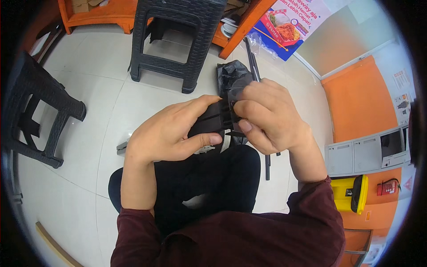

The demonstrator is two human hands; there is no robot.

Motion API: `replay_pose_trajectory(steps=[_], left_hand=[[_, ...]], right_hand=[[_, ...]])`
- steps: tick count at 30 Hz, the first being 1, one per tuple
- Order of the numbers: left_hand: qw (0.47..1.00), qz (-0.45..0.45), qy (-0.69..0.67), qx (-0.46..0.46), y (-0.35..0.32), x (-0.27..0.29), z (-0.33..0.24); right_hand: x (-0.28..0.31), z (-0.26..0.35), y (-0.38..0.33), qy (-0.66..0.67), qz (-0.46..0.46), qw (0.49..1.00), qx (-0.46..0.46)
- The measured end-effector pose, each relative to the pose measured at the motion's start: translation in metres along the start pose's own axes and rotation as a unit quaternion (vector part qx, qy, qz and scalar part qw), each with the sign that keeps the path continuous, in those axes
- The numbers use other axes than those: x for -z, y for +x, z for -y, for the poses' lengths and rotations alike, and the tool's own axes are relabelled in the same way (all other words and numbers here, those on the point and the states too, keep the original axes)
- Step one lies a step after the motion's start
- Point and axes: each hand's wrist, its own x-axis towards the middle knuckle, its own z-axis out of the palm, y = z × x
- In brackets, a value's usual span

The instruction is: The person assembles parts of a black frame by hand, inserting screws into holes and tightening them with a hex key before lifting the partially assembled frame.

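My left hand (pixel 167 129) is wrapped round a black plastic part (pixel 207 122), boxy and flat-sided, its thumb along the near side and fingers over the far side. At the part's right end, which has slots or ridges, my right hand (pixel 271 115) is closed with curled fingers. A dark, smeared thin piece shows by its index finger; I cannot make out what that hand pinches. Both hands are held above my lap, in front of my knees.
A black woven-pattern stool (pixel 162 66) stands ahead, another (pixel 33 107) at the left. Beyond my hands lie a crumpled black plastic bag (pixel 229 73) and long black rods (pixel 253 64). Orange shelving (pixel 98 20), grey lockers (pixel 367 155) and a yellow bin (pixel 342 191) stand around.
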Motion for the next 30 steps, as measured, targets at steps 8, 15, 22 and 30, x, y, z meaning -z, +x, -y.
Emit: replay_pose_trajectory(steps=[8, 15, 22, 30], left_hand=[[1.000, -0.009, -0.014, -0.008, -0.001, -0.002, 0.007], [1.000, -0.011, 0.003, -0.010, -0.003, 0.000, 0.004], [1.000, 0.003, -0.003, 0.001, -0.003, 0.000, 0.005], [0.999, 0.014, -0.014, 0.039, -0.002, 0.002, 0.003]], right_hand=[[0.004, -0.003, 0.003, 0.015, 0.011, 1.000, 0.000], [0.004, -0.001, 0.002, 0.024, 0.027, 0.999, 0.001], [-0.003, -0.005, -0.002, 0.010, 0.049, 0.999, 0.022], [0.001, -0.003, -0.003, 0.003, 0.065, 0.998, 0.006]])
